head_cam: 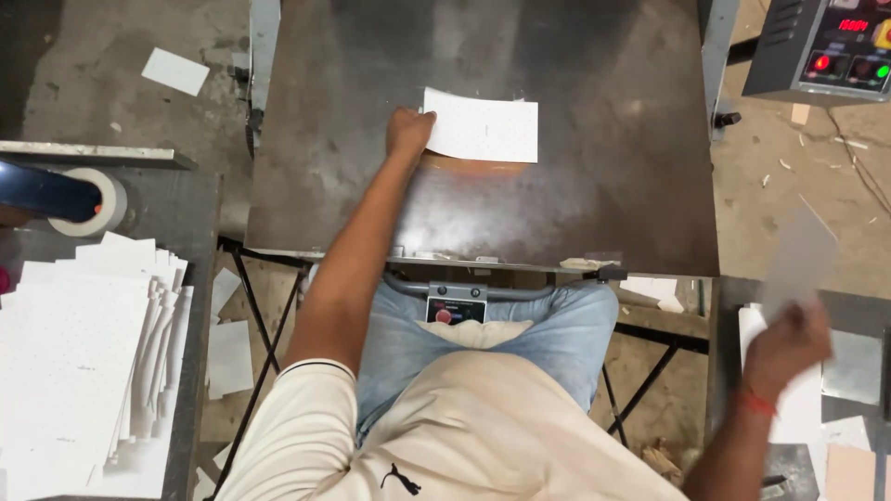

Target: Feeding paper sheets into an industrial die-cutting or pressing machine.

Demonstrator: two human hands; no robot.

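Carefully — your left hand (409,131) pinches the left edge of the thin white rectangular card sheet (483,126) lying on the dark metal plate (603,186); light and bendy, so support its edges. Your right hand (787,345) is closed on a blurred pale sheet (796,264) — equally flimsy.

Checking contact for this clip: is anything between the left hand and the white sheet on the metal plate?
Nothing visible. The left hand rests directly on the left edge of the white sheet, which lies flat on the bare metal plate. The right hand holds another sheet, blurred, off to the side.
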